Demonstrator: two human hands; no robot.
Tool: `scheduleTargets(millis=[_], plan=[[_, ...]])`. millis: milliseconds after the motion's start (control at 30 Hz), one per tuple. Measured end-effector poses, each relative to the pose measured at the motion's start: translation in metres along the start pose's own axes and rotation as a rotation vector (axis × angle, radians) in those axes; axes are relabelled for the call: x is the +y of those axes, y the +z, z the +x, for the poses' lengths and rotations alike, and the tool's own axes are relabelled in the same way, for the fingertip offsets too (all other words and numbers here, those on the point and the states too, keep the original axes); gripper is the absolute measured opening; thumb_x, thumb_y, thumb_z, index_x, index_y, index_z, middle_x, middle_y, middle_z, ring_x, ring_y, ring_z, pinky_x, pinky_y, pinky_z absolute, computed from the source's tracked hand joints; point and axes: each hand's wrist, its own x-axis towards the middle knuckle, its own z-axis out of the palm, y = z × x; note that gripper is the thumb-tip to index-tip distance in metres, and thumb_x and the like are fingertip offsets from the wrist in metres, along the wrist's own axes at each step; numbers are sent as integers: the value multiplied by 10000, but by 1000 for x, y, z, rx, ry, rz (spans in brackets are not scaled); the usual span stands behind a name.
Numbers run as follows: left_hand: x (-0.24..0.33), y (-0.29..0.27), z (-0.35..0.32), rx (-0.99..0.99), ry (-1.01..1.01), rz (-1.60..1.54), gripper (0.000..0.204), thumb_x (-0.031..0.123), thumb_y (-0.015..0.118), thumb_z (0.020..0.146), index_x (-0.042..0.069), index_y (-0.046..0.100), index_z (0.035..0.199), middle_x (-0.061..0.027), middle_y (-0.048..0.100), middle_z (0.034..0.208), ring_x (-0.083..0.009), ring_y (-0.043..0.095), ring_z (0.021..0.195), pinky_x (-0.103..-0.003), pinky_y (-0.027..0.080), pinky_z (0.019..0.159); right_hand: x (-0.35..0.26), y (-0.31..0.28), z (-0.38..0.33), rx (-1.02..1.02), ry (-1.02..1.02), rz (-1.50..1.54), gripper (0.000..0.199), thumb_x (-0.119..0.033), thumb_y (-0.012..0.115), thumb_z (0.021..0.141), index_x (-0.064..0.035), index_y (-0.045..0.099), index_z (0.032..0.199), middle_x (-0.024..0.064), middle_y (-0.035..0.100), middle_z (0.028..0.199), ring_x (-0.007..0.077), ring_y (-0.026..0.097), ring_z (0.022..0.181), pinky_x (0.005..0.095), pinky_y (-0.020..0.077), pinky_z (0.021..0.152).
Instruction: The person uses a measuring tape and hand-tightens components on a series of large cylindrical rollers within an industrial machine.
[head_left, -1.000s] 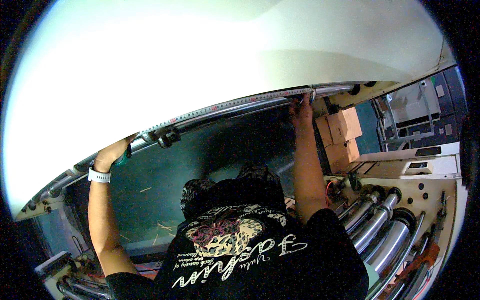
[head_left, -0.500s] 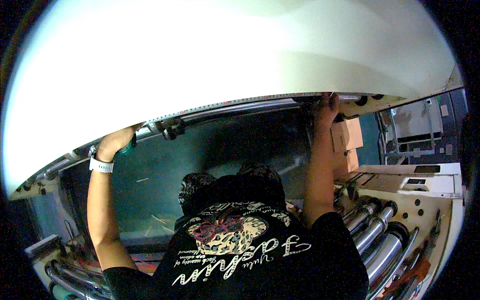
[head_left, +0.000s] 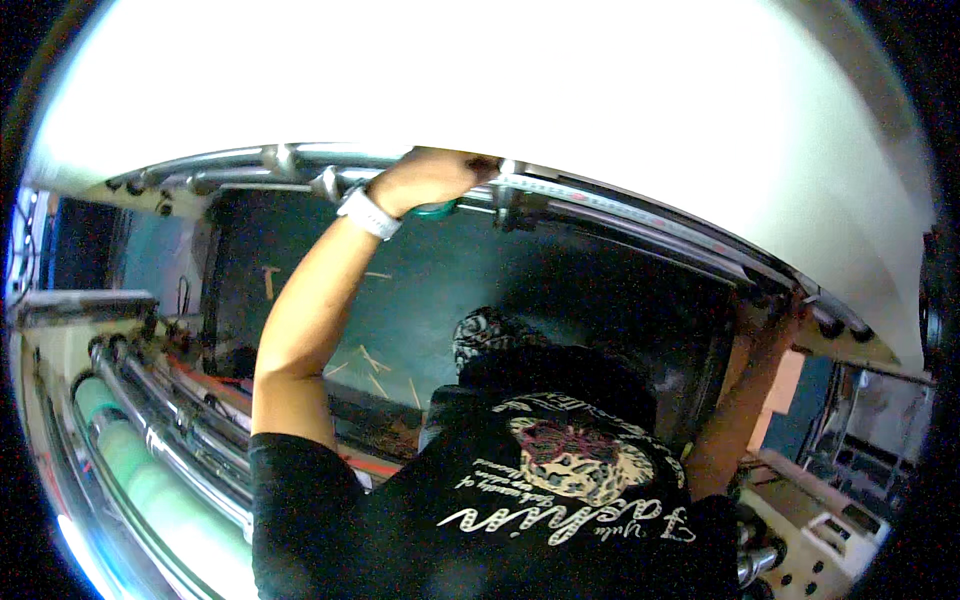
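Note:
My left hand, with a white watch band on the wrist, is closed round a tape measure whose green case peeks out below the fingers. From there the ruled tape runs rightward along the steel shafts, just under the edge of a large white sheet-like surface. My right hand is in shadow at the tape's far right end, fingers pinched by the shaft; the tape's tip is hidden there. Metal collars sit on the shafts beside my left hand.
Behind me on the left are rollers, one pale green. A cream machine frame with slots stands at the right, near a cardboard box. Thin scraps lie on the dark green floor.
My view has turned and shifted left, so the hands and shafts appear farther right. The tape stays stretched between both hands, and more of the left rollers shows.

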Motion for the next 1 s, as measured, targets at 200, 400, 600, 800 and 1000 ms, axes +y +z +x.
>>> scheduleTargets(millis=[200, 400, 600, 800, 1000], plan=[[14, -8, 1, -11, -7, -8, 321, 303, 545, 827, 107, 577, 1079, -125, 610, 1013, -291, 581, 904, -370, 452, 803, 25, -71, 87, -143, -460, -477, 359, -252, 599, 791, -83, 503, 1093, 60, 585, 934, 231, 521, 840, 383, 412, 822], [6, 2, 1, 98, 67, -134, 215, 170, 499, 717, 92, 644, 856, -146, 622, 815, -312, 591, 758, -382, 462, 708, 6, -71, 89, -290, -1200, -969, 217, -182, 560, 838, -92, 516, 1031, 76, 599, 905, 206, 556, 779, 343, 461, 695], [2, 5, 4, 75, 47, -117, 254, 151, 472, 708, 111, 649, 885, -162, 622, 812, -320, 594, 761, -396, 463, 704, -45, 34, -70, -295, -249, -7, 136, -163, 562, 843, -85, 518, 946, 58, 605, 828, 171, 553, 731, 315, 442, 624], [-2, 7, 6, 57, 56, -139, 244, 159, 469, 696, 100, 643, 857, -170, 618, 815, -322, 593, 774, -400, 460, 704, -42, 15, -41, -283, -245, -64, 128, -181, 570, 842, -73, 533, 898, 68, 599, 873, 162, 549, 742, 298, 434, 600], [-1, 8, 8, 51, 124, -93, 240, 191, 475, 692, 38, 617, 810, -195, 592, 760, -338, 576, 726, -426, 445, 666, -16, -23, 15, -330, -244, -78, 269, -332, 525, 843, -90, 523, 962, 70, 578, 874, 173, 534, 735, 315, 446, 586]])
